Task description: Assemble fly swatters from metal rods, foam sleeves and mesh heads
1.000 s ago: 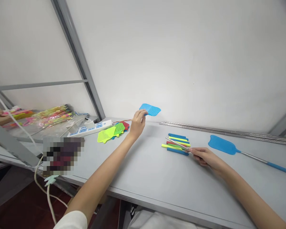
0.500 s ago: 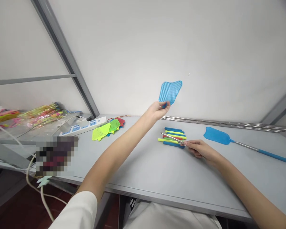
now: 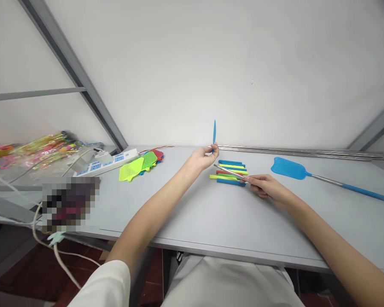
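My left hand (image 3: 206, 156) is closed on a blue fly swatter head (image 3: 214, 130), raised above the back of the table and turned edge-on. A thin metal rod (image 3: 228, 171) is pinched in my right hand (image 3: 265, 186), its free end pointing left and up over several coloured handle tubes (image 3: 228, 181). Those tubes are blue, yellow, green and red and lie side by side. To the right lies a whole fly swatter with a blue head (image 3: 288, 168), a metal shaft and a blue handle (image 3: 368, 192).
Yellow, green, red and blue swatter heads (image 3: 132, 169) lie overlapping at left, beside a white power strip (image 3: 110, 162). Long metal rods (image 3: 294, 152) run along the wall. Bagged colourful items (image 3: 48, 151) and a blurred-out dark object (image 3: 72, 202) are farther left. Cables (image 3: 35, 226) hang off the table edge.
My left hand has turned the blue swatter head from face-on to edge-on and shifted slightly left. The right hand still holds the rod over the tubes. The view has tilted a little.
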`<act>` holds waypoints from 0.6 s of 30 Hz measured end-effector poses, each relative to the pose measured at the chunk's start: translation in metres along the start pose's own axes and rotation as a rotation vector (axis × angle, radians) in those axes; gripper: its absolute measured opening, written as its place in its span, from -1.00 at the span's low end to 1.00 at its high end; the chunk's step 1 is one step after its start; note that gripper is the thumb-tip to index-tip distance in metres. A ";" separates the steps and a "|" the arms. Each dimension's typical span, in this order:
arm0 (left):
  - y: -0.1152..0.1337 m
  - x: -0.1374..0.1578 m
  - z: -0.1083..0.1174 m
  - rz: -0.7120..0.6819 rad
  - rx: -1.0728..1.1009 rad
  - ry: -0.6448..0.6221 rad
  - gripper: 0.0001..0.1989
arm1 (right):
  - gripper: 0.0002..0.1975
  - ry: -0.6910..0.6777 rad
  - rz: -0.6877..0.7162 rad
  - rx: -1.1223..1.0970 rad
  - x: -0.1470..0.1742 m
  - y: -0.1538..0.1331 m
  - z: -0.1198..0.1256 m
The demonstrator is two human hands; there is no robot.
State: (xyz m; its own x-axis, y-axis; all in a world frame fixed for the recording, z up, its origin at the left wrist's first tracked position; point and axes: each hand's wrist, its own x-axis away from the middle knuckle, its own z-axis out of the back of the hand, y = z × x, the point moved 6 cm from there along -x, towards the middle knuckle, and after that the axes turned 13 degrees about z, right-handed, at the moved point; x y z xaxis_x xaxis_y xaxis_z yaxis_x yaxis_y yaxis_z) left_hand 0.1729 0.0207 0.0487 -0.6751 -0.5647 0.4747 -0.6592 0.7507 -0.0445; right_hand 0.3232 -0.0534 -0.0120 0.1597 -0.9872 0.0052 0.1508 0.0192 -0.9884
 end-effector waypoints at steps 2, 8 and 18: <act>0.008 -0.005 0.009 0.000 0.022 0.004 -0.67 | -0.56 0.000 0.003 0.000 0.000 0.000 0.000; 0.034 -0.016 0.019 0.026 0.059 -0.055 -0.72 | -0.55 0.008 0.003 0.002 0.000 -0.001 0.001; 0.055 -0.016 0.028 0.109 0.001 -0.059 -0.71 | -0.58 0.003 0.014 0.010 0.001 -0.002 0.000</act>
State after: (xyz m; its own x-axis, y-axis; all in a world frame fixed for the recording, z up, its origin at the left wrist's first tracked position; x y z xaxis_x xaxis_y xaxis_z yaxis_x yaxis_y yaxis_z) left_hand 0.1386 0.0613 0.0139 -0.7609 -0.4990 0.4148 -0.5812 0.8084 -0.0936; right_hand 0.3235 -0.0542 -0.0102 0.1590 -0.9872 -0.0091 0.1582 0.0345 -0.9868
